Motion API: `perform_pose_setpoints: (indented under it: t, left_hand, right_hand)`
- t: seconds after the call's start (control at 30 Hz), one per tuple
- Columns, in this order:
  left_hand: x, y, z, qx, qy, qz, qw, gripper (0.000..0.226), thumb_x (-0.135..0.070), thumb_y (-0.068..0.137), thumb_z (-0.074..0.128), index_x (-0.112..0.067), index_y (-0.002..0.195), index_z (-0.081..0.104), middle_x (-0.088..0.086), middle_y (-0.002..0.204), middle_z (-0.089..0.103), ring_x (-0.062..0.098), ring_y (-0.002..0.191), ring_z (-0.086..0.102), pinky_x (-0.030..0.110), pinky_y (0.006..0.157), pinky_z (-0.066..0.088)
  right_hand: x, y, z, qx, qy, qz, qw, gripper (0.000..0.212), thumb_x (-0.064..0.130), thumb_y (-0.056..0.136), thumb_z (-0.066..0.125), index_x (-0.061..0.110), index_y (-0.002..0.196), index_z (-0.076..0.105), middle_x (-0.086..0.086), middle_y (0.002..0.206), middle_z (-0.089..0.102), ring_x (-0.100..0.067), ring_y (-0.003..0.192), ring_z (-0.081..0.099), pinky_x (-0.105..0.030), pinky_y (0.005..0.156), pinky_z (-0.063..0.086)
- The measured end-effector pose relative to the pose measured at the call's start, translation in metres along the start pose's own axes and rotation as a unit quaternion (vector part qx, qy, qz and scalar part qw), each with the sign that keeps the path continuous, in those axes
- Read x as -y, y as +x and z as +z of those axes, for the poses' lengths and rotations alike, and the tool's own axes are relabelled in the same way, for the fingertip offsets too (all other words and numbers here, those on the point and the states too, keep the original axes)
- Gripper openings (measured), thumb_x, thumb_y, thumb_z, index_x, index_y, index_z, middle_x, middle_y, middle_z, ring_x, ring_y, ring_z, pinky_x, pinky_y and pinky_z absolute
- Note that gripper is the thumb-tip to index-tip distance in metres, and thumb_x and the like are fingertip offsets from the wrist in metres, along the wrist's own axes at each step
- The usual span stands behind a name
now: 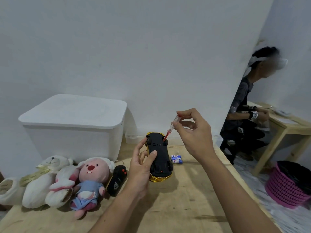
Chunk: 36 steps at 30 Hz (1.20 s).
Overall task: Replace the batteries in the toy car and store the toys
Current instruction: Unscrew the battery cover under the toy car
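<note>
A gold toy car [159, 157] lies upside down, its black underside facing up, tilted above the wooden table [185, 199]. My left hand [141, 167] grips its left side. My right hand [193, 132] pinches a small screwdriver [171, 127] with a clear handle and red shaft; its tip rests on the car's underside near the far end. Two blue-and-white batteries [176, 158] lie on the table just right of the car. A black remote control [117, 179] lies left of my left hand.
A white lidded storage box [75, 121] stands at the back left. Plush toys [67, 180] lie in a row along the table's left side. Right of the table, a pink basket [289, 184] sits on the floor and another person sits at a second wooden table.
</note>
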<state>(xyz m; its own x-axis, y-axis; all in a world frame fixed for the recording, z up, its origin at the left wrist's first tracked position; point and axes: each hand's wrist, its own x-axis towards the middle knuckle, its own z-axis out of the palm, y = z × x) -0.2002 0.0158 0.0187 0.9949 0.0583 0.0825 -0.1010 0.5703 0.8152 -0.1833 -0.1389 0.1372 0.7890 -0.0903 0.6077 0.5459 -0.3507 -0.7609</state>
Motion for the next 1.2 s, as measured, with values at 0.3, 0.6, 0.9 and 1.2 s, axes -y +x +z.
perform_pose_setpoints:
  t: [0.3,0.6,0.9,1.2]
  left_hand:
    - [-0.004,0.005,0.001,0.0,0.001,0.0,1.0,0.056,-0.008,0.099,0.068,-0.038,0.144,0.055,0.016,0.125,0.074,0.032,0.114,0.074,0.045,0.088,0.063]
    - [-0.006,0.006,0.002,0.0,0.008,0.005,1.0,0.055,-0.008,0.099,0.067,-0.037,0.144,0.056,0.021,0.127,0.072,0.038,0.122,0.069,0.054,0.101,0.058]
    - [-0.009,0.006,0.001,-0.004,0.012,0.005,1.0,0.055,-0.009,0.1,0.066,-0.038,0.145,0.055,0.017,0.125,0.074,0.036,0.117,0.072,0.05,0.094,0.061]
    - [-0.013,0.006,-0.001,0.0,0.007,0.006,1.0,0.055,-0.007,0.101,0.064,-0.036,0.147,0.052,0.026,0.129,0.068,0.038,0.118,0.071,0.048,0.092,0.062]
  right_hand:
    - [-0.001,0.001,0.001,-0.022,-0.003,-0.013,1.0,0.021,0.01,0.089,0.08,0.022,0.099,0.066,0.009,0.093,0.074,-0.01,0.089,0.075,-0.019,0.07,0.059]
    - [0.003,0.001,0.003,0.002,-0.061,-0.071,0.996,0.029,0.006,0.093,0.071,0.017,0.12,0.068,0.006,0.11,0.073,-0.007,0.086,0.071,-0.015,0.073,0.058]
    - [0.007,0.001,0.009,-0.035,-0.071,-0.06,0.995,0.015,0.019,0.09,0.081,0.019,0.1,0.072,0.009,0.086,0.072,-0.009,0.074,0.072,-0.025,0.07,0.06]
    - [0.003,0.006,0.0,0.023,-0.084,-0.067,0.994,0.024,0.006,0.094,0.071,0.017,0.116,0.072,0.007,0.099,0.073,-0.008,0.091,0.07,-0.017,0.081,0.058]
